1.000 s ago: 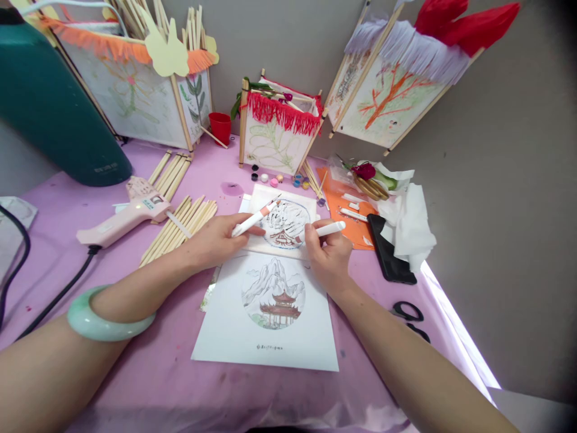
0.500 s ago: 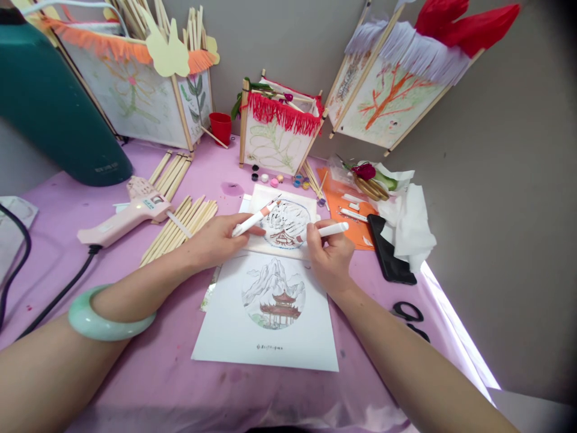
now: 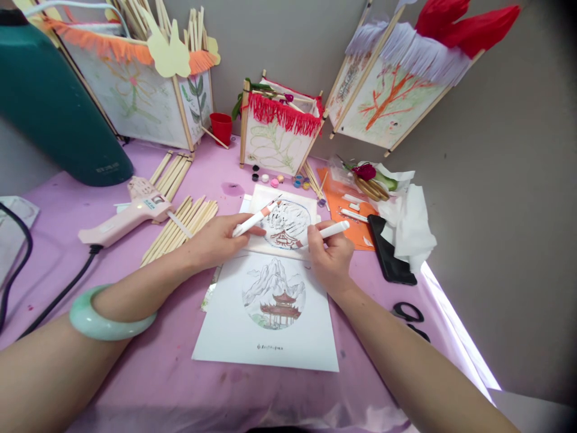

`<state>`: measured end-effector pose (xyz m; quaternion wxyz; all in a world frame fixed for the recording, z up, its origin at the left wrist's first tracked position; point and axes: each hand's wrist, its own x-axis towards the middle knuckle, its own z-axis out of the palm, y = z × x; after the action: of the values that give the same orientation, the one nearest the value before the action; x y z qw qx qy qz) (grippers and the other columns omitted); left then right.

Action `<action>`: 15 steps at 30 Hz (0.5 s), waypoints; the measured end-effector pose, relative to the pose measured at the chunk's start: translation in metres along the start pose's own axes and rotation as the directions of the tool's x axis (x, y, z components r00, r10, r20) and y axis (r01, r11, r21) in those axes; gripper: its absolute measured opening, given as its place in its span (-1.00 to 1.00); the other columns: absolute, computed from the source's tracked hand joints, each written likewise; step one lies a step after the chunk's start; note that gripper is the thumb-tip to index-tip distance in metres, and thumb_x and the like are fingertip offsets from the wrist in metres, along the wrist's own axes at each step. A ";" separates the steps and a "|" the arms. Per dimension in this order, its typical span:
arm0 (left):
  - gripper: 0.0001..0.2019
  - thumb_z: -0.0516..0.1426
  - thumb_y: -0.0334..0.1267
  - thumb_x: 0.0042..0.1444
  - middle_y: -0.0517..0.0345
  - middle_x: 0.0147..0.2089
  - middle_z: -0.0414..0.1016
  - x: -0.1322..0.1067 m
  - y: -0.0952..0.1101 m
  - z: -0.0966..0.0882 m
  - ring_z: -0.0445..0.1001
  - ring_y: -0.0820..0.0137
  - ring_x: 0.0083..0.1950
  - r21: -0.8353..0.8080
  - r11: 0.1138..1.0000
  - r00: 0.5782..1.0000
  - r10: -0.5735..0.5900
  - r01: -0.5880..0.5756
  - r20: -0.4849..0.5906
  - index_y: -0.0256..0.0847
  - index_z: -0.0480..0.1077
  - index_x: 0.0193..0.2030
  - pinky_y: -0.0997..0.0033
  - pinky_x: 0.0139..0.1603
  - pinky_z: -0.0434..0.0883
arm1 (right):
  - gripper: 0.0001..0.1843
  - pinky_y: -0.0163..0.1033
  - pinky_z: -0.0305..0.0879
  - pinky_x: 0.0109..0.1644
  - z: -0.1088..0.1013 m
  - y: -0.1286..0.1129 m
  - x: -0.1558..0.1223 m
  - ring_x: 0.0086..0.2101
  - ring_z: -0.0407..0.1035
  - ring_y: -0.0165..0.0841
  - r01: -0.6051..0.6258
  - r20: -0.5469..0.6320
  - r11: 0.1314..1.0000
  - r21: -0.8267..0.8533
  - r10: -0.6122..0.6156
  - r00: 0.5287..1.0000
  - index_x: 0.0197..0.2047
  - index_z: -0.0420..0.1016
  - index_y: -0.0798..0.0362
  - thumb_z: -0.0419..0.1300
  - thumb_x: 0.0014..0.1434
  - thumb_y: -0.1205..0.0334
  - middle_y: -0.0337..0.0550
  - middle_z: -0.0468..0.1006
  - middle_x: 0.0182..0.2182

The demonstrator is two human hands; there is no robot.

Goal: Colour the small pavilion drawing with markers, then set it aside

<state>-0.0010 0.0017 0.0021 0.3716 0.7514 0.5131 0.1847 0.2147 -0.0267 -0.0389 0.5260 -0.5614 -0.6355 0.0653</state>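
Note:
My left hand (image 3: 216, 240) is closed round a white paint brush (image 3: 255, 218) whose tip points up and right over a small sheet with a round, partly coloured pagoda drawing (image 3: 285, 224). It rests on that sheet's left edge. My right hand (image 3: 331, 255) grips a second white brush (image 3: 325, 231), its tip touching the drawing near the red pagoda. A larger printed sheet with a coloured mountain and pagoda picture (image 3: 270, 313) lies just in front of both hands. A pale green bangle (image 3: 106, 316) sits on my left forearm.
A pink glue gun (image 3: 126, 215) with a black cord and bundles of wooden sticks (image 3: 183, 224) lie at the left. Small paint pots (image 3: 279, 178), paper lanterns (image 3: 277, 132), a red cup (image 3: 220, 126), a black phone (image 3: 388, 249), tissue and scissors (image 3: 408, 313) surround the sheets.
My right hand has shifted slightly left and tilted its brush, moving the tip across the pagoda drawing. My left hand has stayed put.

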 end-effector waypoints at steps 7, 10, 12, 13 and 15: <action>-0.55 -0.01 -0.31 -0.01 0.18 -0.07 0.52 0.000 0.000 0.000 0.40 0.39 -0.34 0.000 1.000 1.000 0.000 0.000 0.009 -0.10 0.41 0.05 0.45 -0.39 0.23 | -0.81 -0.36 0.20 -0.49 0.000 0.001 -0.001 -0.61 0.27 -0.48 -0.039 0.014 0.999 0.033 0.039 0.999 -0.42 0.30 0.05 0.07 0.17 0.15 -0.31 0.43 -0.62; -0.53 -0.01 -0.31 -0.01 0.18 -0.06 0.52 0.000 -0.001 0.000 0.37 0.42 -0.39 -0.006 1.000 1.000 0.001 -0.001 0.013 -0.10 0.38 0.08 0.46 -0.42 0.22 | -0.81 -0.36 0.20 -0.50 0.000 0.000 -0.001 -0.62 0.25 -0.49 -0.036 0.024 0.999 0.034 0.035 0.999 -0.43 0.30 0.05 0.07 0.17 0.15 -0.32 0.41 -0.63; -0.52 -0.01 -0.31 -0.01 0.18 -0.06 0.51 0.000 -0.001 0.000 0.37 0.42 -0.39 -0.006 1.000 1.000 0.000 0.000 0.012 -0.10 0.37 0.10 0.47 -0.42 0.21 | -0.81 -0.37 0.18 -0.50 0.000 -0.001 -0.001 -0.64 0.23 -0.50 -0.024 0.031 0.999 0.037 0.022 0.999 -0.44 0.29 0.05 0.08 0.17 0.17 -0.34 0.40 -0.64; -0.52 -0.01 -0.31 -0.01 0.18 -0.05 0.51 0.000 -0.001 0.000 0.37 0.43 -0.40 -0.004 1.000 1.000 0.000 0.000 0.014 -0.10 0.37 0.10 0.47 -0.42 0.21 | -0.81 -0.38 0.17 -0.51 0.000 -0.001 0.000 -0.64 0.22 -0.51 -0.016 0.032 0.999 0.033 0.015 0.999 -0.45 0.29 0.05 0.08 0.17 0.18 -0.34 0.39 -0.65; -0.52 -0.01 -0.32 0.00 0.19 -0.06 0.51 0.000 -0.001 0.000 0.36 0.43 -0.40 0.001 1.000 1.000 0.003 -0.003 0.014 -0.09 0.37 0.10 0.47 -0.42 0.21 | -0.80 -0.38 0.16 -0.51 0.000 -0.002 0.000 -0.64 0.21 -0.51 -0.006 0.033 1.000 0.018 0.006 0.999 -0.46 0.30 0.06 0.09 0.16 0.18 -0.35 0.36 -0.67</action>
<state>-0.0015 0.0018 0.0012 0.3744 0.7537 0.5094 0.1796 0.2135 -0.0276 -0.0375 0.5202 -0.5576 -0.6417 0.0818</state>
